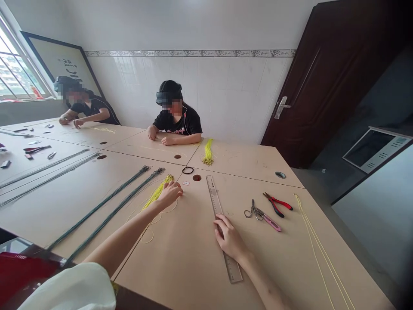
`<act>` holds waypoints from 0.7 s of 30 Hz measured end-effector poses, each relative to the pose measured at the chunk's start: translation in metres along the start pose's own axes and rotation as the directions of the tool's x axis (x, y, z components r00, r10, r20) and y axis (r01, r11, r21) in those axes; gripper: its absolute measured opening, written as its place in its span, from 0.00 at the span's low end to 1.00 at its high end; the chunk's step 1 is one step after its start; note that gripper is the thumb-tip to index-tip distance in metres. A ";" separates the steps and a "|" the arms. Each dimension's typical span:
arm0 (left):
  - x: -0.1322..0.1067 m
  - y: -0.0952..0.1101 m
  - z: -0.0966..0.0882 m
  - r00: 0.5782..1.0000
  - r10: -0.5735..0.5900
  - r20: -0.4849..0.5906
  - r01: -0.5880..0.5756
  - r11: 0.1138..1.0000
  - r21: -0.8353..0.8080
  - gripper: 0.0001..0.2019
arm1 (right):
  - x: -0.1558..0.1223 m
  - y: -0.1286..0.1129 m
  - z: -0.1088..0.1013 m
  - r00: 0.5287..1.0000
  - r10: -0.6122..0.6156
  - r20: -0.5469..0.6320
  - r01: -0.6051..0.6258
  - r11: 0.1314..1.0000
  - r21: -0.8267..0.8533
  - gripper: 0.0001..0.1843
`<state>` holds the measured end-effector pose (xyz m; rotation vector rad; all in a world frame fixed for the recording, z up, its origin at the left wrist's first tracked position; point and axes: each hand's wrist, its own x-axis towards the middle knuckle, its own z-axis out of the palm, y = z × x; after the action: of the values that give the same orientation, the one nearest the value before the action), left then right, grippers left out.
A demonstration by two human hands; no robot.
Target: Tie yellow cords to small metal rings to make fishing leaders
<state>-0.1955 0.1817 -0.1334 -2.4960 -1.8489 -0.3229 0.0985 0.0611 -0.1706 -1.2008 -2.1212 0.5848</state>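
Your right hand (230, 239) lies flat on the long grey metal ruler (213, 193), grip spread, likely pinning it steady. The ruler runs 6 to 12 o'clock down the pale wooden worktop (187, 262). Your left hand (169, 193), at 11 o'clock, curls onto the thin yellow cord bundle (158, 190); whether that grip pinches, I cannot tell.

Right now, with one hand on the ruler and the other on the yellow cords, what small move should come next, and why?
Probably the left hand should draw one cord from the bundle of thin yellow cords to the long grey ruler: the right hand pins it flat, and no cord lies along it.
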 end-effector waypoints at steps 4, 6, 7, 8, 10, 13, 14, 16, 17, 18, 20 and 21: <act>0.004 0.001 -0.002 0.998 -0.024 0.049 0.025 1.000 -0.004 0.13 | 0.000 0.000 -0.001 1.000 0.003 0.001 -0.003 1.000 0.006 0.14; 0.006 0.004 -0.005 0.997 -0.046 0.069 0.047 0.999 -0.013 0.13 | 0.000 -0.001 -0.002 1.000 0.001 0.002 -0.001 1.000 0.010 0.15; 0.007 0.005 -0.006 0.995 -0.057 0.077 0.058 0.998 -0.020 0.13 | 0.000 -0.001 -0.002 1.000 -0.001 0.000 0.001 1.000 0.011 0.15; 0.007 0.007 -0.008 0.994 -0.066 0.082 0.069 0.997 -0.029 0.13 | 0.000 -0.001 -0.002 1.000 -0.003 -0.002 0.003 1.000 0.013 0.14; 0.009 0.012 -0.014 0.993 -0.082 0.082 0.087 0.995 -0.057 0.13 | -0.001 -0.001 -0.002 1.000 -0.007 -0.008 0.007 1.000 0.013 0.14; 0.017 0.015 -0.033 0.993 -0.108 0.046 0.112 0.986 -0.121 0.13 | -0.001 0.000 -0.001 1.000 -0.016 -0.013 0.016 1.000 0.013 0.14; 0.021 0.014 -0.043 0.993 -0.114 0.023 0.117 0.982 -0.149 0.13 | -0.001 0.001 -0.001 1.000 -0.019 -0.015 0.019 1.000 0.012 0.14; 0.032 0.010 -0.069 0.993 -0.115 -0.040 0.104 0.971 -0.216 0.13 | -0.001 0.003 0.001 1.000 -0.022 -0.019 0.023 1.000 0.010 0.14; 0.039 0.007 -0.085 0.990 -0.111 -0.082 0.087 0.964 -0.252 0.13 | -0.001 0.004 0.001 0.999 -0.024 -0.021 0.024 1.000 0.008 0.15; 0.045 0.004 -0.101 0.986 -0.100 -0.135 0.057 0.955 -0.290 0.14 | -0.001 0.004 0.002 0.999 -0.026 -0.024 0.026 1.000 0.007 0.15; 0.056 -0.003 -0.136 0.961 -0.077 -0.267 -0.024 0.934 -0.357 0.14 | -0.002 0.006 0.003 0.999 -0.030 -0.028 0.030 1.000 0.005 0.15; 0.060 -0.006 -0.153 0.936 -0.064 -0.347 -0.080 0.920 -0.385 0.13 | -0.002 0.007 0.003 0.999 -0.031 -0.030 0.032 0.999 0.004 0.15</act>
<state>-0.2076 0.2195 0.0265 -2.4436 -1.7612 -1.1690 0.1007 0.0624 -0.1777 -1.1648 -2.1088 0.5534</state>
